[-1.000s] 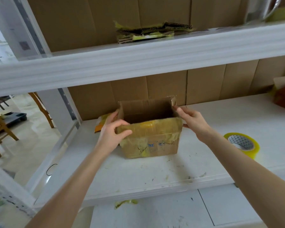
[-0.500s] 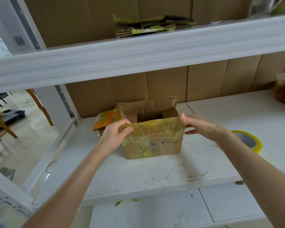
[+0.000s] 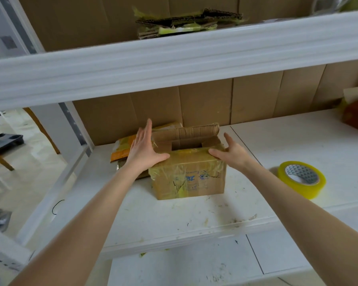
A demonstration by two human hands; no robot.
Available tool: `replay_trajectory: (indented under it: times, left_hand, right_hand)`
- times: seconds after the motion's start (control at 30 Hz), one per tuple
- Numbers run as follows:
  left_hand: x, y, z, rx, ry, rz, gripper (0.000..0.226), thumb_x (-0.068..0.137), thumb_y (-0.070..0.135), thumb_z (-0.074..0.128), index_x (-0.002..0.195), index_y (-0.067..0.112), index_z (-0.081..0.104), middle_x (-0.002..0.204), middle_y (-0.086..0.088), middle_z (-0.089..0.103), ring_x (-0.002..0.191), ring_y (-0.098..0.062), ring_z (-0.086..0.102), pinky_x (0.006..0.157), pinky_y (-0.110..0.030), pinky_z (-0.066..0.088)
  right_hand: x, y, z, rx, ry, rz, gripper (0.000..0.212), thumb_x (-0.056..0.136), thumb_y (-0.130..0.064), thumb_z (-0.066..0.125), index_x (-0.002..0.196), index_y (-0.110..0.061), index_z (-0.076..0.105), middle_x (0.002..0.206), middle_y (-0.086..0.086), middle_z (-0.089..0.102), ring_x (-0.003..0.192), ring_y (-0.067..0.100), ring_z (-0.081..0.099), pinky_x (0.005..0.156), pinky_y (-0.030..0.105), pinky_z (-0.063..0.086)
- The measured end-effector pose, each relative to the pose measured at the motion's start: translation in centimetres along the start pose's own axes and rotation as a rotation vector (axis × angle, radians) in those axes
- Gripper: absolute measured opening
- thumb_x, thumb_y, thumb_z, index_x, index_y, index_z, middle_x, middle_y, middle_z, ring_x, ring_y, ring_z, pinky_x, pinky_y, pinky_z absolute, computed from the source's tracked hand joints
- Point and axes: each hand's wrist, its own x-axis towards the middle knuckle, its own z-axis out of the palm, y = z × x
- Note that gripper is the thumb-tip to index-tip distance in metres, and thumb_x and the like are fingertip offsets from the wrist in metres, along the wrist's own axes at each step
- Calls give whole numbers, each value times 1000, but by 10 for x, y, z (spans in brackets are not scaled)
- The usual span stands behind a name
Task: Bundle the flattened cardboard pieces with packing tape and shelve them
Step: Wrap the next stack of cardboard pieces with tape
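White shelf point(image 3: 174, 219) bears the box point(image 3: 189, 178), long axis left-right, directly between the straight, spread fingers point(image 3: 146, 131) of left hand point(image 3: 143, 149) and right hand point(image 3: 229, 151), both touching it.

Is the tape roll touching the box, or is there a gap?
Apart. The head view shows a strip of bare white shelf between the box and the tape roll, which lies to the box's right.
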Motion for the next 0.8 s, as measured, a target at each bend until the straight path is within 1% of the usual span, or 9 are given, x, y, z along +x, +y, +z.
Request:
replay_trajectory:
  times: [0.07, 0.13, 0.27, 0.33, 0.4, 0.5, 0.6, 0.67, 0.8]
  left_hand:
    - [5, 3, 2, 108, -115, 66, 83, 80, 50, 66, 149, 33, 22, 154, 4, 22, 140, -21, 28, 110, -40, 32]
    - [1, 1, 10, 164, -191, 114, 65, 85, 59, 54, 143, 33, 39, 150, 5, 29, 136, -18, 33, 105, -35, 33]
    - [-12, -4, 22, 41, -249, 40, 78, 82, 70, 45, 149, 33, 28, 160, 6, 5, 146, -17, 13, 114, -38, 21]
    - [-17, 1, 21, 60, -267, 9, 88, 77, 76, 41, 151, 33, 21, 161, 5, -5, 146, -20, 12, 114, -38, 21]
    - [-24, 8, 18, 67, -274, -13, 102, 66, 84, 37, 151, 32, 19, 161, 3, -6, 146, -23, 15, 113, -40, 25]
    - [-36, 18, 17, 33, -292, -14, 119, 49, 92, 36, 151, 31, 21, 161, 0, -4, 144, -28, 22, 113, -44, 29]
    - [-46, 24, 20, 51, -314, 18, 119, 45, 93, 35, 149, 38, 21, 160, -3, -6, 142, -32, 24, 112, -47, 31]
    - [-50, 25, 23, 112, -316, 29, 116, 47, 93, 30, 149, 39, 20, 160, -3, -7, 145, -31, 17, 114, -48, 28]
    - [-45, 29, 22, 524, -268, 146, 118, 53, 95, 0, 151, 32, 14, 160, -6, 2, 147, -24, -3, 118, -47, 4]
  right_hand:
    - [2, 1, 0, 16, -7, -6, 93, 85, -52, 65, 153, -35, 4, 144, 10, 48, 123, 29, 52, 101, 49, 45]
    - [3, 2, 0, 8, -21, -57, 83, 88, -49, 62, 152, -41, 9, 143, 7, 48, 121, 27, 53, 99, 48, 48]
    - [-1, -1, 2, 32, -74, -70, 55, 92, -48, 54, 144, -42, 36, 115, -5, 60, 90, 10, 60, 70, 32, 58]
    - [-6, 2, 2, 33, -113, -76, 66, 87, -59, 55, 146, -41, 32, 118, -5, 55, 94, 11, 59, 68, 30, 57]
    - [-13, 2, -2, 7, -182, -108, 96, 69, -72, 63, 149, -40, 23, 125, -6, 48, 103, 16, 56, 64, 27, 55]
    - [-20, 2, -15, -93, -216, -137, 120, 53, -68, 75, 152, -32, 17, 124, -11, 43, 103, 14, 53, 57, 21, 50]
    - [-26, 4, -23, -159, -203, -143, 122, 48, -71, 71, 152, -30, 22, 138, -6, 46, 115, 17, 51, 81, 33, 55]
    - [-30, 6, -23, -210, -184, -137, 120, 47, -75, 66, 151, -31, 26, 145, -2, 44, 123, 21, 49, 98, 42, 48]
    - [-33, 4, -22, -257, -178, -107, 118, 45, -77, 64, 150, -35, 29, 146, -1, 44, 129, 22, 46, 106, 42, 40]
